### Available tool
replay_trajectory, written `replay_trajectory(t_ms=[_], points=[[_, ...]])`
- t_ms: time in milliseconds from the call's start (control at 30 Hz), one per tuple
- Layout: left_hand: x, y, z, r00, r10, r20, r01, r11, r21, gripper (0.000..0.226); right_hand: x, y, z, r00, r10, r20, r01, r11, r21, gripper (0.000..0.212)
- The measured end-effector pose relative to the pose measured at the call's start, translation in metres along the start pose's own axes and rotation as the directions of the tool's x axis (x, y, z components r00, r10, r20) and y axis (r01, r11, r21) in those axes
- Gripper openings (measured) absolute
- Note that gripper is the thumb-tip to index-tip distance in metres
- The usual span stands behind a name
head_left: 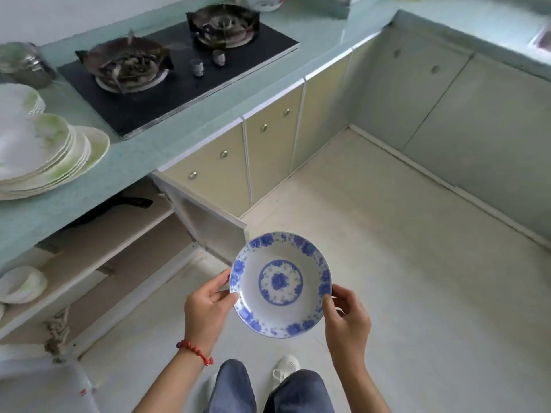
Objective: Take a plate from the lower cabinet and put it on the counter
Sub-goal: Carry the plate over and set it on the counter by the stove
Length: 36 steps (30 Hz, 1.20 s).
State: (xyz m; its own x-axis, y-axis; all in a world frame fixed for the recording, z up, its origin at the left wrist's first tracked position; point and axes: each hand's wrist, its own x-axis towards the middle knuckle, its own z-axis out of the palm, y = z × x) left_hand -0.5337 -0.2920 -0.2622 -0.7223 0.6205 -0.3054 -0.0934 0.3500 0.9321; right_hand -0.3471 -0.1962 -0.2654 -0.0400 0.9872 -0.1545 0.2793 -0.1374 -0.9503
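A white plate with a blue flower pattern (280, 284) is held level over the floor, in front of the lower cabinet (98, 257), whose door (208, 216) hangs ajar. My left hand (205, 308) grips the plate's left rim, thumb on top. My right hand (347, 320) grips its right rim. The pale green counter (143, 156) runs above the cabinet, to the upper left of the plate.
A stack of white and green plates (44, 150) stands on the counter at the left. A black two-burner gas stove (176, 70) lies further along. White bowls (21, 284) sit on the cabinet shelf. A dark pan handle (125, 202) shows inside. My legs and shoes are below.
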Motion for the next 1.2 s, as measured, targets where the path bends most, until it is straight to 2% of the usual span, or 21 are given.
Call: replay_trajectory(t_ms=[167, 433, 867, 1200], points=[[0.005, 0.027, 0.081, 0.986, 0.046, 0.157, -0.053, 0.998, 0.036, 0.044, 0.026, 0.009, -0.065, 0.981, 0.039, -0.193, -0.038, 0.999, 0.004, 0.015], [0.036, 0.066, 0.178, 0.914, 0.063, 0.401, -0.092, 0.994, 0.054, 0.043, 0.069, 0.01, -0.116, 0.889, 0.137, -0.436, -0.102, 0.989, 0.104, 0.016], [0.153, 0.158, 0.334, 0.827, 0.131, 0.547, -0.194, 0.979, 0.059, 0.043, 0.238, -0.034, -0.148, 0.802, 0.134, -0.582, -0.046, 0.985, 0.163, 0.026], [0.182, 0.205, 0.523, 0.803, 0.112, 0.585, -0.159, 0.987, 0.029, 0.045, 0.39, -0.029, -0.253, 0.75, 0.127, -0.65, -0.022, 0.986, 0.166, 0.027]])
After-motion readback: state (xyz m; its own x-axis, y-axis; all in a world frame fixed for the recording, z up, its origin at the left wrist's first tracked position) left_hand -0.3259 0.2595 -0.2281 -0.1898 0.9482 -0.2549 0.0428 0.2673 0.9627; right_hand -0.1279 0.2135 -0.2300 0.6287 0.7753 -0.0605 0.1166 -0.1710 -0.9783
